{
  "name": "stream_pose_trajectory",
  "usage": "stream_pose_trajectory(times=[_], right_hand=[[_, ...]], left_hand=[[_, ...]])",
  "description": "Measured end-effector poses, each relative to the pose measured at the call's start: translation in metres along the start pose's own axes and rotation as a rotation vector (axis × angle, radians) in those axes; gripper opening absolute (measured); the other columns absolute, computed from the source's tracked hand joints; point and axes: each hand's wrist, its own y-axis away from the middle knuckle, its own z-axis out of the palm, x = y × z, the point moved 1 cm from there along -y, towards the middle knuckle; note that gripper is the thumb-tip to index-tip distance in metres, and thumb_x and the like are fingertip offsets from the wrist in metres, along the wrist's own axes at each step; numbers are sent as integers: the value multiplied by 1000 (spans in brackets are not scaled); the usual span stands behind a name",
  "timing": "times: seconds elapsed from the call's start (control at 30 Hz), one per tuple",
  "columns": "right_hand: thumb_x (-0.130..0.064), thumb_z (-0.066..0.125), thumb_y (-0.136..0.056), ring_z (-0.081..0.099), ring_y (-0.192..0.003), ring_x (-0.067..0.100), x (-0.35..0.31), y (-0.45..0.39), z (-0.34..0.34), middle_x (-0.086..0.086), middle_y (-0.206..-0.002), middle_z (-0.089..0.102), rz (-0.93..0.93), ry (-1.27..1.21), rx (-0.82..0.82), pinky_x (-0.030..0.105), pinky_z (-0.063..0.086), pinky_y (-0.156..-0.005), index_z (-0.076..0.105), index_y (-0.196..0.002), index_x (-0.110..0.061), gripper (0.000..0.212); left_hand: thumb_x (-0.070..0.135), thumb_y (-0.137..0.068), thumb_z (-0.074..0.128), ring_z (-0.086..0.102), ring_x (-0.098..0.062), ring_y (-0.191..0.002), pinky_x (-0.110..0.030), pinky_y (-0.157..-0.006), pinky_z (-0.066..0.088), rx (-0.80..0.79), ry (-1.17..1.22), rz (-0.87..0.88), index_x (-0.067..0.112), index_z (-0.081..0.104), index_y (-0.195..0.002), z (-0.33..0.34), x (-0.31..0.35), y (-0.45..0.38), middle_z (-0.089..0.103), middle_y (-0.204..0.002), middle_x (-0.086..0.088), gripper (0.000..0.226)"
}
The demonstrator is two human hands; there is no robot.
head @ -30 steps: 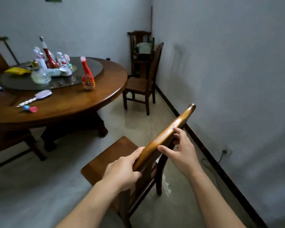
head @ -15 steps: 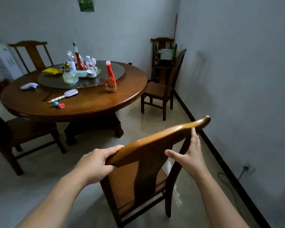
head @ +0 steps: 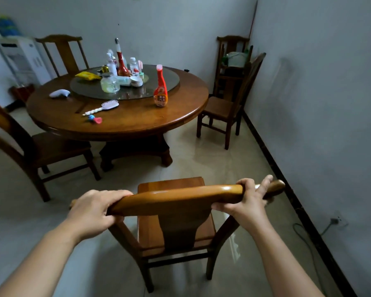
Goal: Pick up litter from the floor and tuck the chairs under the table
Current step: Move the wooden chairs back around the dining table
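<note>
**Both hands on the near chair's top rail, chair clear of the bench**

Near chair (head: 176,213): stands on the tiled floor (head: 212,155) in the near middle, seat facing the far bench, back toward the camera. It is apart from the round wooden bench (head: 124,123), with open floor between its seat edge and the bench pedestal.

Left hand (head: 94,207): clamped on the left end of the top rail, fingers curled over the far side, thumb underneath.

Right hand (head: 247,199): gripping the right end of the same rail, fingers wrapped over the top, one finger stretched along the rail toward its tip.

Other chairs: one at the left (head: 36,146), seat partly under the bench edge. One at the far side (head: 62,52), only its back showing behind the bench. One at the right (head: 229,103) beside the wall, just off the bench edge. A further chair (head: 231,52) in the far right corner carries a pale container; contents unclear.

On the bench: orange-red sauce bottle (head: 160,90) upright near the right of the glass turntable (head: 159,91); a cluster of bottles and a jar on the turntable; white hairbrush (head: 104,106) and a small blue-and-pink item (head: 94,119) toward the near left edge.

Right wall: a plug in a socket (head: 336,220), cable trailing on the floor.
</note>
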Motion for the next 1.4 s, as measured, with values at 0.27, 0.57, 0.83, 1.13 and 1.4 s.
stream_pose_trajectory(times=[0.27, 0.57, 0.83, 1.13, 1.4], right_hand=[[-38, 89, -48, -11, -138, 46, -3, -44, 14, -14, -144, -39, -71, -4, 4, 57, 23, -107, 40, -96, -42, 68], [-33, 89, -49, -17, -138, 41, -14, -119, 21, -11, -148, -34, -141, -28, -58, 56, 17, -110, 42, -96, -39, 67], [-32, 88, -51, -20, -138, 41, -26, -174, 46, -12, -148, -32, -176, -60, -26, 56, 14, -111, 42, -97, -40, 66], [-39, 88, -46, -28, -134, 43, -59, -250, 81, -10, -149, -32, -179, -109, 3, 61, 9, -109, 42, -93, -42, 66], [-52, 80, -32, -26, -136, 43, -74, -311, 70, -7, -152, -25, -174, -61, -57, 67, 7, -110, 45, -98, -38, 76]], left_hand=[[24, -52, 86, 64, -17, -72, -29, -66, 40, 265, -162, 89, 34, 64, -101, 16, -12, -23, 69, -81, 15, 55], [26, -50, 84, 66, -17, -72, -30, -67, 43, 344, -240, 75, 29, 64, -101, 27, -17, -70, 70, -80, 12, 55], [28, -49, 86, 66, -19, -71, -31, -67, 46, 358, -263, 72, 29, 64, -102, 23, -42, -127, 71, -80, 10, 58], [35, -53, 81, 67, -20, -73, -32, -68, 43, 387, -225, 95, 31, 63, -101, -2, -79, -206, 71, -83, 12, 52], [39, -57, 82, 67, -16, -75, -32, -71, 47, 404, -237, 129, 31, 60, -104, 3, -69, -251, 70, -83, 13, 53]])
